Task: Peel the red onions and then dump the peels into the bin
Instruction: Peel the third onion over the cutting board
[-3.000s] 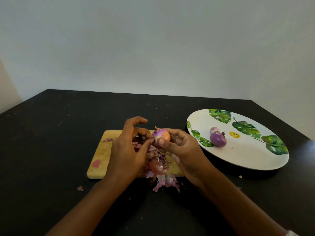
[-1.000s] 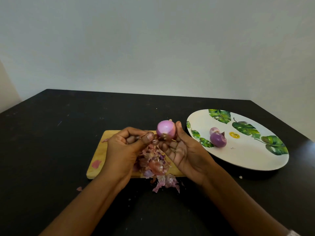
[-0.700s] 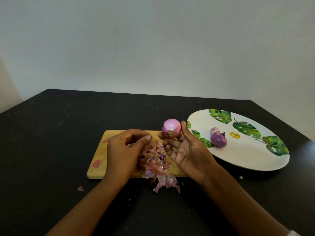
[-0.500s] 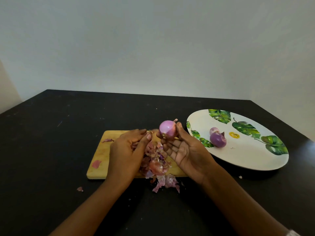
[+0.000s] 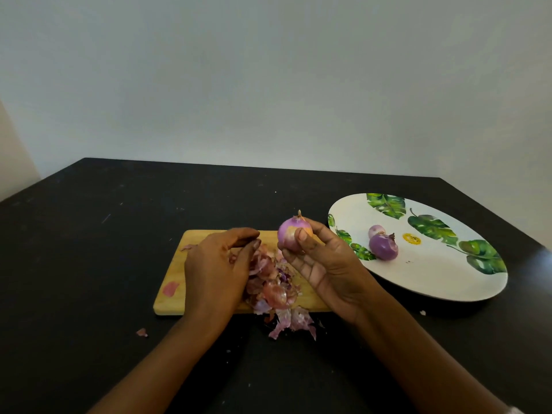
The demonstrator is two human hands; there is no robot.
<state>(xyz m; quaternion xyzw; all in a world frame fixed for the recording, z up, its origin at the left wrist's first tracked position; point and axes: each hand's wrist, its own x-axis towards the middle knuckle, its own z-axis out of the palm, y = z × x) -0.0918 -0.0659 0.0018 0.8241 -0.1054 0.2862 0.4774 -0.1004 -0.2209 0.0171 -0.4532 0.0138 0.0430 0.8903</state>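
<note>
A: What did the right hand (image 5: 325,267) hold at that moment?

B: It held a small round purple-pink red onion (image 5: 291,234) with a dry stem tip on top. The thumb and the fingers were closed around its lower half, and the onion was lifted above the far part of the pale wooden cutting board (image 5: 176,279).

A: And the left hand (image 5: 215,270)?

B: It was over the heap of thin pink and purple onion peels (image 5: 271,288) on the board, with the fingers curled. I could not tell if it pinched a peel or not.

A: How would the onion handle?

B: I think it was light and firm, but its bare skin looked smooth and maybe slippery. It is better to take it at the sides and pull the dry skin from the stem tip. The peels seemed very light and brittle, so they should be gathered with care.

A: Other onions?

B: Two peeled purple onions (image 5: 383,246) lay on the white oval plate with green leaves (image 5: 442,282). No bin was in view.
</note>
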